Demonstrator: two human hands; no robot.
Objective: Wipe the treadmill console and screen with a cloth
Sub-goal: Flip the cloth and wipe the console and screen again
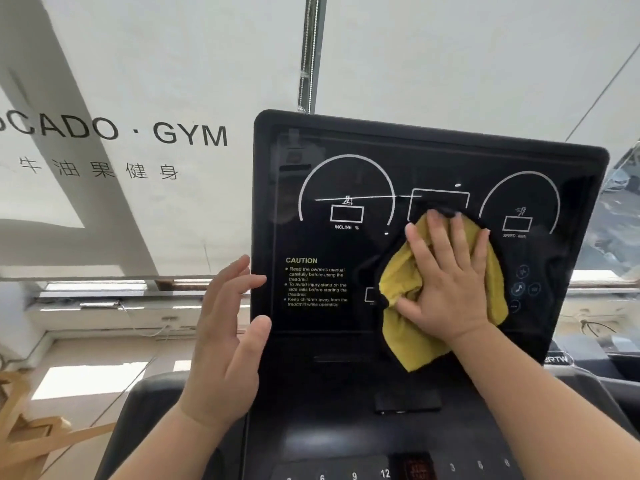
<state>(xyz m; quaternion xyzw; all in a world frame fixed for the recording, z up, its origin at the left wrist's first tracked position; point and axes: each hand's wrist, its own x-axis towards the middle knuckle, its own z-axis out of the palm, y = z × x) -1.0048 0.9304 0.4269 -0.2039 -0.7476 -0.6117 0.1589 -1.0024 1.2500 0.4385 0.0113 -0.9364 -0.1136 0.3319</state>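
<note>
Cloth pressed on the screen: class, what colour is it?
The cloth is yellow with a black edge; head view.

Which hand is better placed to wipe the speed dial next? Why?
Right hand: it presses the yellow cloth on the screen beside the speed dial; the left hand is at the opposite edge.

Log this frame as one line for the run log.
phase: wiping screen | right hand: pressing yellow cloth flat on screen centre | left hand: open at screen's left edge

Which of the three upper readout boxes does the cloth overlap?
The large centre box: the yellow cloth under the right hand hides its lower edge. The smaller INCLINE box and SPEED box are uncovered.
</note>
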